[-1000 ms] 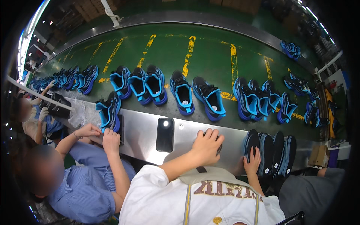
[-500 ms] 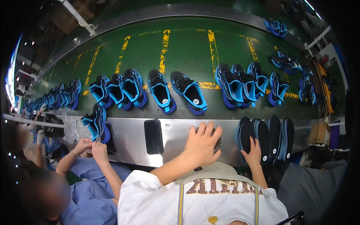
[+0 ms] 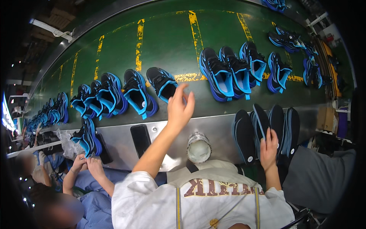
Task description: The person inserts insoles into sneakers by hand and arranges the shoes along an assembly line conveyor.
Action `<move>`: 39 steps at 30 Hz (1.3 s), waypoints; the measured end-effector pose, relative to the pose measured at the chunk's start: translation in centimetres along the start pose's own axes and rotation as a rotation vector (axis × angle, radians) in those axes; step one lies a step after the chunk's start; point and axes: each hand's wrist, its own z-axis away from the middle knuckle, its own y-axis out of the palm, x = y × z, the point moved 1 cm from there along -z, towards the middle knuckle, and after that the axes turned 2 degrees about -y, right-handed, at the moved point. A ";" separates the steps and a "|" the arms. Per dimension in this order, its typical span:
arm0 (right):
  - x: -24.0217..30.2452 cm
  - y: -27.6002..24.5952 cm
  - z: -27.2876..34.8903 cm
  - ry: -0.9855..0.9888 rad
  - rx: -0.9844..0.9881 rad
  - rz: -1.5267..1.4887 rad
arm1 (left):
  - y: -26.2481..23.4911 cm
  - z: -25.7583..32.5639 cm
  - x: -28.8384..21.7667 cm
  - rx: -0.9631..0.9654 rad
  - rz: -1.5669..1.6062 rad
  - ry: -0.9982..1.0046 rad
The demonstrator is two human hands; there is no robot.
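Note:
My left hand (image 3: pixel 180 108) reaches over the metal ledge with its fingers apart, at the heel of a black and blue sneaker (image 3: pixel 163 82) on the green belt. Whether the fingertips touch that shoe, I cannot tell. In my right hand (image 3: pixel 270 147), a dark insole (image 3: pixel 261 119) with a light blue edge is pinched and tilted up above the insole stacks. Another stack of insoles (image 3: pixel 244 131), with a round white sticker near the heel, lies just left of it. Between my arms stands a round, whitish, smeared container (image 3: pixel 199 147).
More sneakers (image 3: pixel 223 76) stand in rows along the green belt (image 3: pixel 164 42). A black phone (image 3: pixel 140 139) lies on the metal ledge (image 3: pixel 171 133). At left, a co-worker's hands (image 3: pixel 89 165) work on a sneaker (image 3: pixel 88 139). Another person's dark clothing (image 3: pixel 318 179) is close on the right.
My left hand has left the round container and moved forward to the sneaker. My right hand has lifted an insole from a stack. The shoes ahead appear further left.

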 end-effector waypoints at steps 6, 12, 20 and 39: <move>3.4 -1.9 -9.3 -0.232 -0.216 -0.110 | 8.5 -5.4 0.4 0.217 -0.378 0.302; 5.8 1.7 -14.8 -0.481 -0.108 0.017 | 11.5 -10.2 0.7 0.175 -0.042 0.138; 6.6 11.9 -20.0 -0.366 0.053 0.214 | 12.1 -11.7 3.6 0.270 0.199 -0.206; 6.1 10.3 -21.0 -0.440 0.480 0.159 | 10.1 -10.8 1.9 0.241 0.148 -0.219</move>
